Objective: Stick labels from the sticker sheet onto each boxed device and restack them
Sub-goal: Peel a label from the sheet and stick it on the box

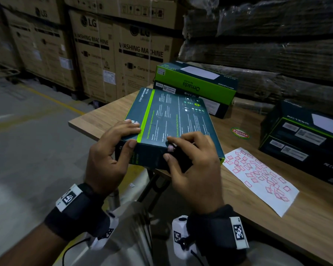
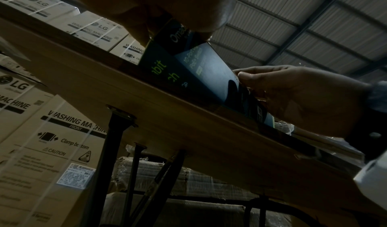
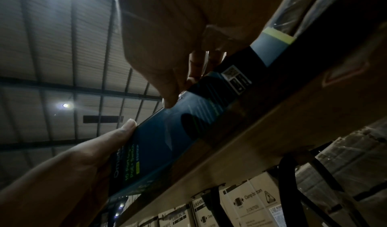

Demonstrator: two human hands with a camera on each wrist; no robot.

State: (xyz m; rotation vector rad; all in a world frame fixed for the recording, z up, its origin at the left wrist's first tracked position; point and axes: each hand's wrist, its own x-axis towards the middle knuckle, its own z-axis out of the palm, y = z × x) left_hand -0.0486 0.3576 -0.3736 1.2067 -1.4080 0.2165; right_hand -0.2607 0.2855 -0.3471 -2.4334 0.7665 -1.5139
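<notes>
Hidden, cropped and unreadable parts around the dark teal box (image 1: 169, 123)

Near the teal box's front edge, the right hand (image 1: 192, 162) covers most of a small pink label (image 1: 170, 148), so its print cannot be read, and whether it is fully stuck down cannot be told. The left hand (image 1: 108, 156) hides the box's near left corner and part of its logo. The fine text on the box top is too small to read. To the right of the box, the sticker sheet (image 1: 261, 181) shows only tiny red outlines, and beyond it the black boxes (image 1: 304, 143) are cut off by the picture's edge.
</notes>
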